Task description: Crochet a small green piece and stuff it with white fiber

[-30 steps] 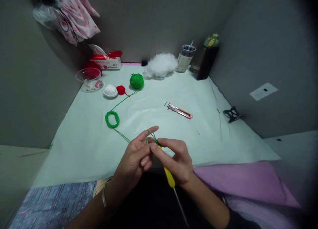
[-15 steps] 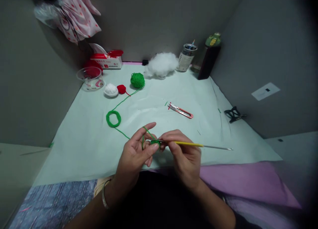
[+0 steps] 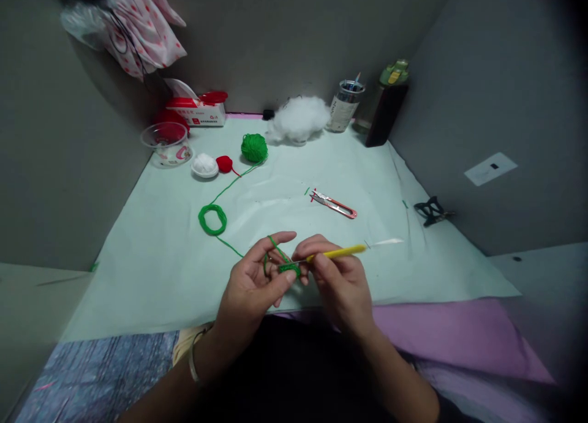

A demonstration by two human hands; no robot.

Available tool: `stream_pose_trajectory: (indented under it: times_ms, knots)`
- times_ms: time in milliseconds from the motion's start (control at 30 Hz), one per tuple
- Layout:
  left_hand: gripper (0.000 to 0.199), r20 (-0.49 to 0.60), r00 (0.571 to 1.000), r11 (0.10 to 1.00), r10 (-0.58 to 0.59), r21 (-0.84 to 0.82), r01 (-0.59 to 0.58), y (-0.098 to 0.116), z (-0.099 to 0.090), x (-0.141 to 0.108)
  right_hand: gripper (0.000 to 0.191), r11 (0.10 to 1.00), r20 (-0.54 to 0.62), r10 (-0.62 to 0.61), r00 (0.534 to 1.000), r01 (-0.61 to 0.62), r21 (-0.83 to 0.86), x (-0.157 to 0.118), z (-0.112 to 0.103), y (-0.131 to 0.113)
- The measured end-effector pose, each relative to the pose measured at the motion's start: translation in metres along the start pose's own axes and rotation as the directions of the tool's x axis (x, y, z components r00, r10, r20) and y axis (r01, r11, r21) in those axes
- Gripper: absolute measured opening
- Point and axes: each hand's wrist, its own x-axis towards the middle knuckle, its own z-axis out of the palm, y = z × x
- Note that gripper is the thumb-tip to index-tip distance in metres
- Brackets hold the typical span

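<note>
My left hand (image 3: pixel 252 282) pinches a small green crocheted piece (image 3: pixel 290 269) between thumb and fingers, with green yarn looped over its raised index finger. A crochet hook with a yellow handle (image 3: pixel 342 251) is gripped in my right hand (image 3: pixel 342 282); its thin tip lies at the upper edge of the green piece. The hook's far end is blurred. From my left hand the yarn runs to a loose green coil (image 3: pixel 212 220) on the table, then on to a green yarn ball (image 3: pixel 254 148).
Red-handled thread snips (image 3: pixel 334 204) lie beyond my hands. Farther back are a white yarn ball (image 3: pixel 204 165), a red one (image 3: pixel 225 164), a plastic tub (image 3: pixel 172 153), a box (image 3: pixel 202 114), white stuffing (image 3: pixel 301 120), a can (image 3: pixel 342 111) and a bottle (image 3: pixel 388 104). Black scissors (image 3: pixel 432 211) lie right.
The hook's outer end has swung upward and away from me, and its handle is tilted more. More of the green piece shows. The yarn coil has shifted slightly right.
</note>
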Motion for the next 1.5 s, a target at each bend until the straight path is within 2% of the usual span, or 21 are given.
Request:
stream_pose_trajectory:
  times_ms: [100,333,567,800,1000,1167,1500]
  knots:
    - [0.046,-0.075,0.995,0.994,0.061,0.094,-0.054,-0.0027,0.0018,-0.0006,0.018,0.987,-0.011,-0.104,0.995,0.102,-0.124,-0.0032,-0.0008,0.0054]
    - [0.037,-0.049,0.999,0.999,0.023,0.045,-0.021,-0.0053,-0.0026,-0.0007,0.019,1.0,-0.041,-0.014,0.999,0.015,0.018,-0.0015,-0.0034,0.0083]
    - [0.032,-0.09,0.996,1.0,0.019,-0.008,-0.02,-0.0023,-0.0025,0.0021,0.019,0.995,-0.144,-0.101,0.984,0.097,-0.037,-0.0025,-0.002,0.0026]
    - [0.031,-0.046,0.999,1.0,0.014,-0.023,-0.015,-0.0027,-0.004,0.0034,0.02,0.993,-0.067,-0.099,0.993,0.094,-0.075,-0.0044,-0.0042,0.0001]
    - [0.029,-0.041,0.999,1.0,0.021,-0.007,-0.021,-0.0031,-0.0051,0.0037,0.02,0.993,-0.064,-0.106,0.992,0.102,-0.059,-0.0033,-0.0043,0.0009]
    - [0.016,-0.054,0.998,0.999,0.026,-0.028,-0.028,-0.0022,-0.0038,0.0027,0.021,0.994,-0.058,-0.099,0.993,0.096,-0.047,-0.0026,-0.0046,0.002]
    - [0.014,-0.064,0.998,0.999,0.03,-0.031,-0.032,-0.0018,-0.0029,0.0045,0.021,0.995,-0.029,-0.097,0.995,0.096,-0.033,-0.002,-0.0046,0.0012]
